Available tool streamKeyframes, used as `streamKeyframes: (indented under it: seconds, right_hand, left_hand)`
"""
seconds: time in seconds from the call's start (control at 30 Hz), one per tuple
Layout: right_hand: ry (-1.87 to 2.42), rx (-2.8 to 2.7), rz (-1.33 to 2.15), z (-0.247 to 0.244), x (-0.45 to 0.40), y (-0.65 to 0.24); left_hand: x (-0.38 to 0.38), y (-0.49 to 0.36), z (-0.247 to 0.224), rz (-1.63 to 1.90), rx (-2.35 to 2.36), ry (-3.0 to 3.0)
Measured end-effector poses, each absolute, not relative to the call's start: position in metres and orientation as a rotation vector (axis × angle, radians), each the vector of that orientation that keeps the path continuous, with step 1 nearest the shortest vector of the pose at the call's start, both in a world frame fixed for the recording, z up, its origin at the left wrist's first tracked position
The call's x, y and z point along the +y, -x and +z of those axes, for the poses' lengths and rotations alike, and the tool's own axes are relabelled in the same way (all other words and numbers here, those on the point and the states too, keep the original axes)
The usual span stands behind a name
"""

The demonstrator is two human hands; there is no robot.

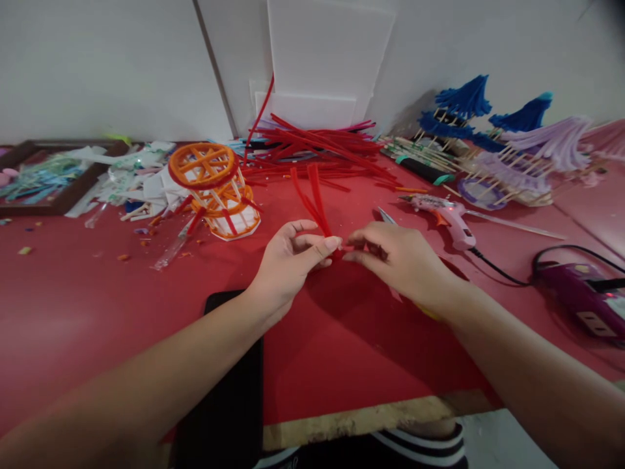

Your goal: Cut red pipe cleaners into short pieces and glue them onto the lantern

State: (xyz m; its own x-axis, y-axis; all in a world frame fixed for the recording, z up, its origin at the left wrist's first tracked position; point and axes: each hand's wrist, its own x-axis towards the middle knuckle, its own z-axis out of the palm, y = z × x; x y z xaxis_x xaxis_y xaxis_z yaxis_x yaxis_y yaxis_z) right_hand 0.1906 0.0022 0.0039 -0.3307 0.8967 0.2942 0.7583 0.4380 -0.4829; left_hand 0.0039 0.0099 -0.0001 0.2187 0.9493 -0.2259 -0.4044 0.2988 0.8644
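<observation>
Between finger and thumb, my left hand (297,257) pinches the lower end of several red fuzzy stems (315,198), which fan upward above the red table. Just to its right is my right hand (395,260), its thumb and index finger bent toward the same lower end with a small gap between their tips. Nothing can be made out in those fingers. Scissors (387,216) lie partly hidden beneath my right hand, with a blade tip showing beyond it and a bit of yellow below.
An orange frame model (209,185) stands left of centre. Behind lies a pile of red stems (317,150). To the right are a pink glue gun (446,215), its cord, a purple device (583,296) and blue and lilac models (532,159). A black phone-like slab (227,391) lies under my left forearm.
</observation>
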Motion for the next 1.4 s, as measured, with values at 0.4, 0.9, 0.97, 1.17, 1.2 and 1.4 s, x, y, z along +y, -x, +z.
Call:
streamKeyframes:
  seconds: [0.4,0.9,0.97,1.17,1.2,1.4]
  right_hand:
    - [1.633,-2.298,0.217,-0.009,-0.002,-0.191]
    - [1.31,-1.857,0.331,0.007,-0.024,-0.165]
    - [1.317,-1.896,0.262,0.007,-0.026,-0.164]
    - [1.201,-2.006,0.073,0.008,-0.025,-0.168]
    - [1.191,-2.006,0.026,0.008,-0.025,-0.168]
    - [1.129,-2.021,-0.103,0.008,-0.025,-0.169]
  left_hand:
    - [0.011,-0.005,-0.001,1.074,0.863,-0.67]
    - [0.006,-0.002,-0.002,1.076,0.909,-1.014]
    - [0.005,-0.002,-0.002,1.082,0.92,-1.078]
    - [0.007,-0.004,0.0,1.119,0.885,-0.901]
    - [0.008,-0.004,0.0,1.106,0.865,-0.828]
    - [0.011,-0.003,0.0,1.012,0.777,-0.609]
